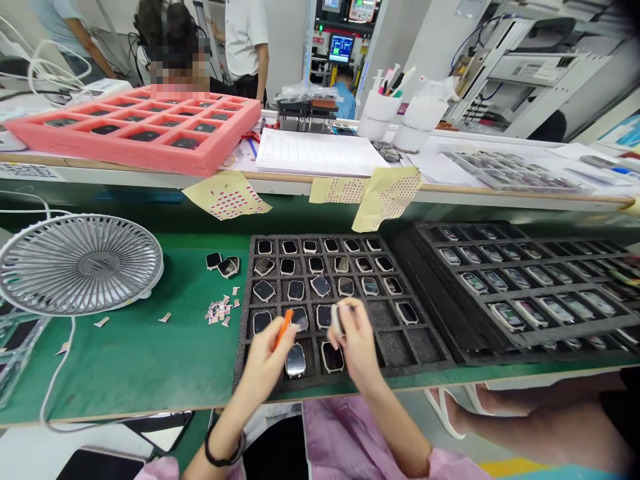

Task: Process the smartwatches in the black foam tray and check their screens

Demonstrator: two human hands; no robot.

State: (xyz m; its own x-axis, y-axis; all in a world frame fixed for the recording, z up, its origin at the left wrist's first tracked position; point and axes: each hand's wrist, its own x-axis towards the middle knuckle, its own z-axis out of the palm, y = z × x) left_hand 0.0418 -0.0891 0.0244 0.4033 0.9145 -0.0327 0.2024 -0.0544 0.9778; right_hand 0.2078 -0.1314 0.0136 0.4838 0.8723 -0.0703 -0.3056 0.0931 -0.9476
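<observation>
Above the tray [397, 348], watch [336, 323] sits left of the right hand [357, 343]'s pinched fingers, long axis roughly fore-aft, left hand [266, 357] farther off, fingers clamped on the orange tool [284, 328].

**Matt foam, glossy screens**

The dark tray [395, 348] looks like matt, rough foam; the pink tray [215, 159] looks like smoother foam. The watches [295, 361] have glossy dark screens and pale, smooth rims. The orange tool [284, 328] looks plastic, as does the fan [100, 264]. The bench [150, 367] is smooth, the notes [227, 200] matt paper, the sleeve [450, 464] cloth.
</observation>
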